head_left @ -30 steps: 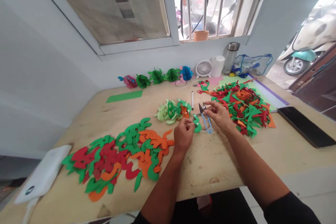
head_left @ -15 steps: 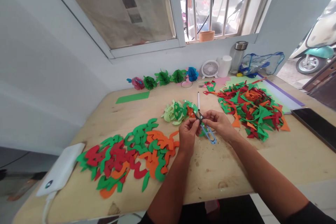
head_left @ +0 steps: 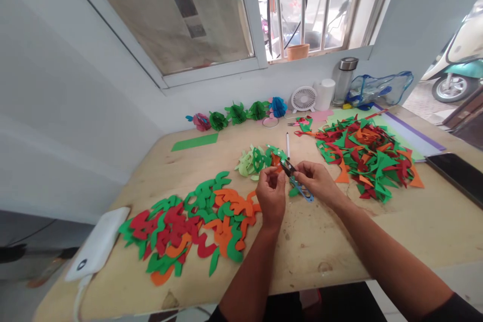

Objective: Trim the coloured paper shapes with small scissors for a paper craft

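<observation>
Small thread snips (head_left: 304,191) with dark blades and a blue looped handle are pinched between the thumb and fingers of my right hand (head_left: 317,181). The blades point away to the upper left. Close beside the blades, my left hand (head_left: 270,195) is closed in a pinch; what lies between its fingertips is hidden. Just beyond my hands sits a cluster of green felt-like pieces (head_left: 260,159), light and dark, some with small white patches. Left of my left hand lies a heap of curved cut-outs (head_left: 177,224) in red, green and orange.
A pile of pointed scraps (head_left: 373,153) spreads on the right, beside a black phone (head_left: 456,176). A pen (head_left: 288,146) lies beyond my hands. Paper flowers (head_left: 237,112), a small fan (head_left: 304,98) and a bottle (head_left: 344,83) line the wall. A white power bank (head_left: 98,244) lies left.
The snips have shifted slightly in my right hand, and their dark blades now show more clearly. My hands have moved a little apart. The whole view has shifted slightly.
</observation>
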Demonstrator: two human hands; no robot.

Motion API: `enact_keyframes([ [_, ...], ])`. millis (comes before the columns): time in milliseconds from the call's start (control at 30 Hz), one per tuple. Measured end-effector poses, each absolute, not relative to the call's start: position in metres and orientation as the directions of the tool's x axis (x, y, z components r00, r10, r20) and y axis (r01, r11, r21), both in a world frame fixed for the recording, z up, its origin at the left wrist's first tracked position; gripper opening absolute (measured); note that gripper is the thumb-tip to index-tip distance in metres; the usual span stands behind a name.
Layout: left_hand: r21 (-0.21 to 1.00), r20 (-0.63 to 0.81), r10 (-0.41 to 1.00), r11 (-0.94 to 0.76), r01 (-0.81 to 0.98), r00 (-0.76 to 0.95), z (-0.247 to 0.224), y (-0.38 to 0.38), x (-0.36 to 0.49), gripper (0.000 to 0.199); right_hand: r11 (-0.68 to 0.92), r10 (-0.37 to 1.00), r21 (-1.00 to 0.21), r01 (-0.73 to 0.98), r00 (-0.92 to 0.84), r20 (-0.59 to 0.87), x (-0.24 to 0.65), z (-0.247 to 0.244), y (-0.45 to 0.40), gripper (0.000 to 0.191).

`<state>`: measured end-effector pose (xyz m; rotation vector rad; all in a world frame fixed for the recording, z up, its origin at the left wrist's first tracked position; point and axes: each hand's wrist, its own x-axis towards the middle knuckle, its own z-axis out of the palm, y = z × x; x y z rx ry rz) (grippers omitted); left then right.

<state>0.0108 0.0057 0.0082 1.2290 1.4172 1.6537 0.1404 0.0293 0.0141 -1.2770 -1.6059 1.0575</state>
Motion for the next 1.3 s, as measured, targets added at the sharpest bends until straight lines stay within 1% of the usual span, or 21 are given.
enact_keyframes([
  [67,0.92,0.361,0.867,-0.272,0.281,-0.343,0.009,0.003,0.01,0.013,0.212,0.976,-0.889,0.406,-0.135,0.171,0.139,0.017,0.026,0.017],
  [133,0.859,0.442,0.852,-0.312,0.407,-0.28,0.01,0.002,0.009,0.011,0.286,0.958,-0.839,0.463,-0.146,0.246,0.137,0.021,0.023,0.015],
  [200,0.806,0.5,0.833,-0.349,0.477,-0.237,0.009,0.002,0.009,0.01,0.339,0.94,-0.796,0.502,-0.154,0.303,0.135,0.024,0.019,0.013],
  [300,0.762,0.55,0.808,-0.38,0.524,-0.213,0.007,0.003,0.008,0.01,0.396,0.915,-0.74,0.543,-0.166,0.368,0.132,0.024,0.016,0.01],
  [467,0.765,0.546,0.806,-0.37,0.528,-0.227,0.006,0.004,0.008,0.01,0.447,0.886,-0.665,0.598,-0.191,0.423,0.132,0.022,0.015,0.008],
  [833,0.798,0.508,0.826,-0.344,0.496,-0.244,0.004,0.006,0.007,0.012,0.515,0.839,-0.562,0.648,-0.246,0.485,0.131,0.021,0.013,0.012],
  [1100,0.817,0.479,0.837,-0.314,0.484,-0.265,0.008,0.005,0.007,0.011,0.532,0.822,-0.512,0.674,-0.266,0.504,0.13,0.02,0.012,0.015],
  [1300,0.814,0.477,0.834,-0.301,0.497,-0.278,0.006,0.005,0.008,0.011,0.535,0.821,-0.499,0.682,-0.279,0.499,0.129,0.021,0.011,0.018],
])
